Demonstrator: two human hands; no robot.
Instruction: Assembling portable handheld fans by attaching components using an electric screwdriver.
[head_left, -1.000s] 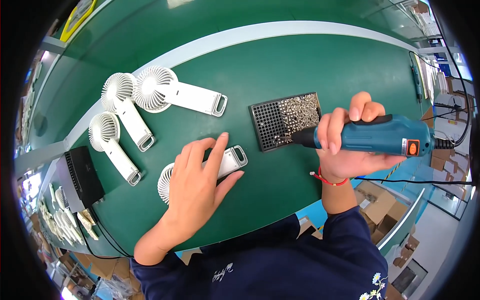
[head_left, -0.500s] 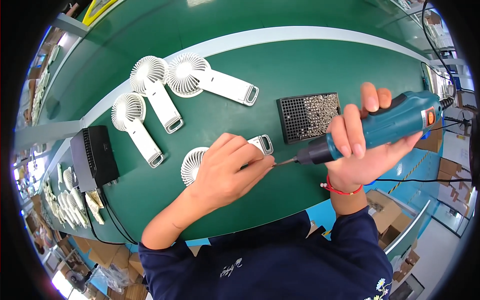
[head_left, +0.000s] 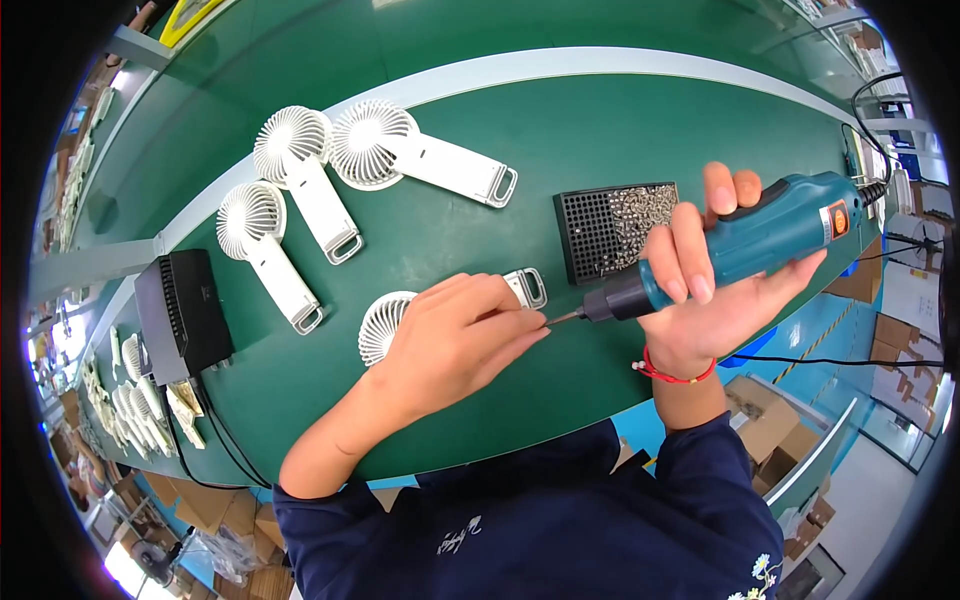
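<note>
My right hand is wrapped round a teal electric screwdriver, which it holds nearly level, bit pointing left. The thin bit reaches the fingertips of my left hand. Those fingers are pinched together at the bit's tip; anything between them is too small to make out. Beneath my left hand lies a white handheld fan. Only its round grille and the looped end of its handle show; the hand covers the middle. Beyond my right hand's fingers sits a black perforated tray with many small screws over its right half.
Several more white fans, such as this one, lie on the green table at the back left. A black box-shaped device with cables stands at the left edge. The screwdriver's cord runs up at the right.
The screwdriver and my right hand have shifted slightly left and down, bringing the bit close against the left fingertips. My left hand stays over the fan.
</note>
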